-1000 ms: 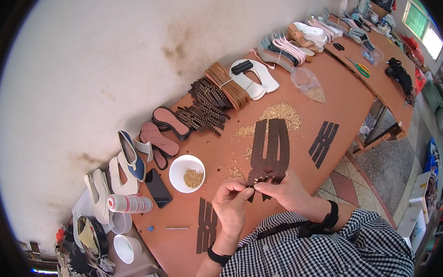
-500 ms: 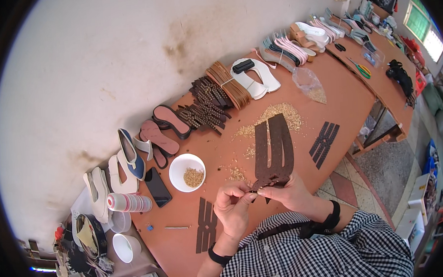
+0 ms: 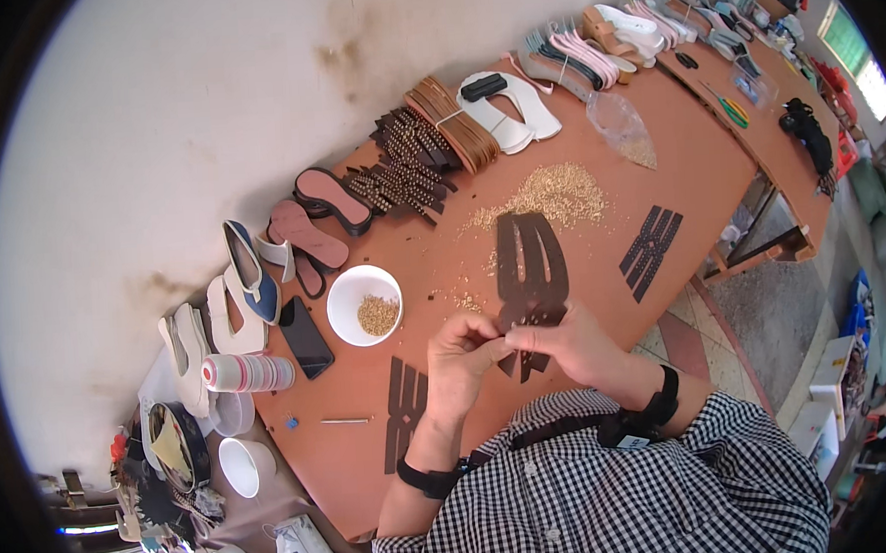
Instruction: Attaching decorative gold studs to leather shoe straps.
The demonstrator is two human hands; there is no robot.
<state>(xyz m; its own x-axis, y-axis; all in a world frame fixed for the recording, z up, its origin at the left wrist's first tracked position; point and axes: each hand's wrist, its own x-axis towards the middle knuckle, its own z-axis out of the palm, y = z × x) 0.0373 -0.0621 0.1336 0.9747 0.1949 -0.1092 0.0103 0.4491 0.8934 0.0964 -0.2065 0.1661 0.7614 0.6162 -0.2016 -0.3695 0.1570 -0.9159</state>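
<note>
Reddish-brown table, running along a stained pale wall, is being viewed from above. Going from the left, shoe soles and a white bowl of small brass studs are lying on it. Near its front edge, a dark slotted strap piece is being pinched at its near end by the left hand and the right hand, fingertips pressed together. It is being judged thin, light and floppy, best gripped by its edges. Loose studs are lying beyond.

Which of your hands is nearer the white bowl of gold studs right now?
Left. The left hand is just right of the white bowl, with bare table between them. The right hand is farther right, pinching the dark brown strap piece.
</note>
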